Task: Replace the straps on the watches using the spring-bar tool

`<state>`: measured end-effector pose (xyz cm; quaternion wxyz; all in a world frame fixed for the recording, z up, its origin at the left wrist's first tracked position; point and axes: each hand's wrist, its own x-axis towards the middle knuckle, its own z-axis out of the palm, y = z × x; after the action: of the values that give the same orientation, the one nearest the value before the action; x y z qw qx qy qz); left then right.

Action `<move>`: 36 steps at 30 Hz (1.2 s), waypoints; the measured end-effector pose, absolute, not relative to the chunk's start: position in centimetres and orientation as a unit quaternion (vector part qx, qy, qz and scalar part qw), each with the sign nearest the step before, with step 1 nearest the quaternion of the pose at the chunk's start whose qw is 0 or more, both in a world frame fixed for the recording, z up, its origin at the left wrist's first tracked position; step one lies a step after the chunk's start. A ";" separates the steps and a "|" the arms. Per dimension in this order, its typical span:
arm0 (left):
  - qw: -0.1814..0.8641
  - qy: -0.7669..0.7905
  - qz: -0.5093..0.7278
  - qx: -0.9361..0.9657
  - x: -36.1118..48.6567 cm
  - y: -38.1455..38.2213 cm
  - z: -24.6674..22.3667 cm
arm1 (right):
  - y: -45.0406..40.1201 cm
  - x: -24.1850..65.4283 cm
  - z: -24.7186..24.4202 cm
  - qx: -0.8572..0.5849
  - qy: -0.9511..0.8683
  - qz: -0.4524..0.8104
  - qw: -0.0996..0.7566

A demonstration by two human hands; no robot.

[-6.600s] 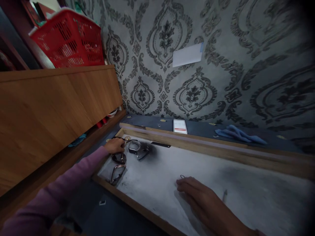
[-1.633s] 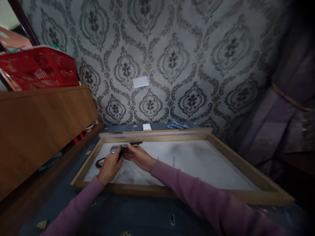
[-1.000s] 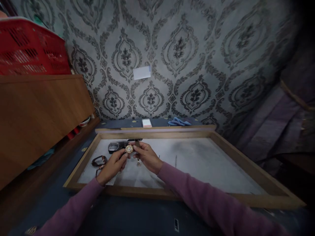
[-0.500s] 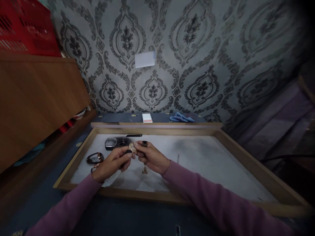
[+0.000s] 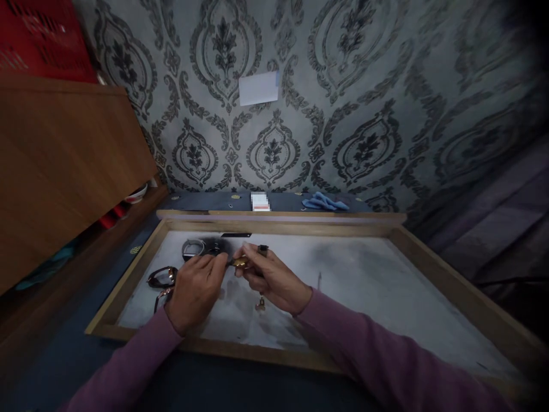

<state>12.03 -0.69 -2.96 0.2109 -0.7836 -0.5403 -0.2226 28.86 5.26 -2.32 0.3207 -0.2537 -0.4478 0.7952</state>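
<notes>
One rounded gold watch, edge-on, long axis crosswise; fingers of left hand and right hand grip it above wooden tray.

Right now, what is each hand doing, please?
Left hand: closed on the gold watch.
Right hand: closed on the same watch, fingers bent around it.

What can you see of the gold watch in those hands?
The watch has a small, shiny gold case that looks like metal. It is held almost edge-on, so its dial can't be read. Fingers of the left hand and right hand pinch it above the wooden-framed tray. A dark strap end seems to poke up past the right fingers; the rest is hidden.
</notes>
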 end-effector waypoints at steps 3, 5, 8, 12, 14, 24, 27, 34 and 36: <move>0.212 -0.533 -0.265 -0.775 12.1 -0.8 -2.9 | 5.0 28.9 -2.2 -0.252 -0.469 0.778 0.332; 0.148 -0.555 -0.283 -0.768 12.2 -0.9 -2.6 | 4.9 28.9 -2.3 -0.254 -0.479 0.764 0.351; 0.010 -0.579 -0.309 -0.755 12.2 -1.2 -2.1 | 4.9 28.9 -2.4 -0.259 -0.486 0.745 0.377; -0.137 -0.574 -0.351 -0.727 11.9 -1.5 -1.5 | 4.8 28.9 -2.6 -0.259 -0.491 0.736 0.388; -0.174 -0.571 -0.366 -0.714 11.8 -1.5 -1.3 | 4.8 28.8 -2.7 -0.259 -0.494 0.732 0.391; -0.307 -0.513 -0.428 -0.678 11.6 -1.5 -0.8 | 4.7 28.8 -2.7 -0.257 -0.514 0.719 0.390; -0.299 -0.511 -0.422 -0.687 11.7 -1.5 -0.7 | 4.8 28.9 -2.7 -0.250 -0.532 0.712 0.384; -0.273 -0.531 -0.370 -0.712 11.4 -1.5 -0.9 | 4.7 28.8 -2.9 -0.220 -0.616 0.655 0.378; -0.270 -0.540 -0.367 -0.708 11.4 -1.4 -1.1 | 4.8 28.7 -3.2 -0.211 -0.637 0.637 0.380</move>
<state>11.42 -1.43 -1.06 -0.2700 -0.7077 -0.5402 -0.3667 28.74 4.81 -3.21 0.3797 -0.2106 -0.6366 0.6374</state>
